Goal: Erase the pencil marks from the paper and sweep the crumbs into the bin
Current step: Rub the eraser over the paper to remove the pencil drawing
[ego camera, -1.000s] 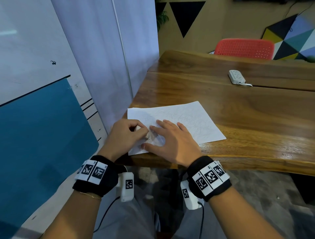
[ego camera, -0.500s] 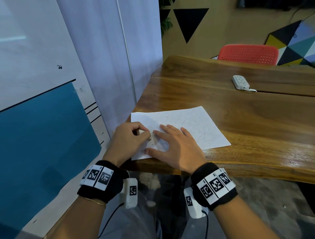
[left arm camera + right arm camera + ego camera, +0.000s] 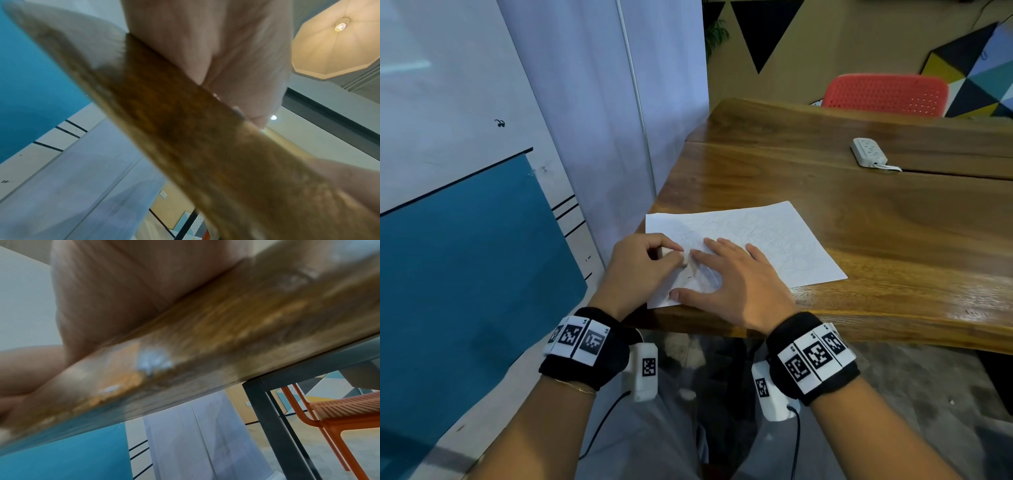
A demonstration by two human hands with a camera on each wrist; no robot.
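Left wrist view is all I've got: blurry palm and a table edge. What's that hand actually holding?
Observer: In the head view the left hand pinches a small white eraser down on the paper.
Operator: Right hand?
Observer: The right hand lies flat on the paper's near left part, fingers spread, holding the sheet down beside the eraser.
Operator: Marks still there?
Observer: Faint pencil scribbles show across the sheet's far and right areas.
Operator: Is the bin in reach?
Observer: No bin shows in any view. Apart from the paper, the table carries only a white power strip at the far side.
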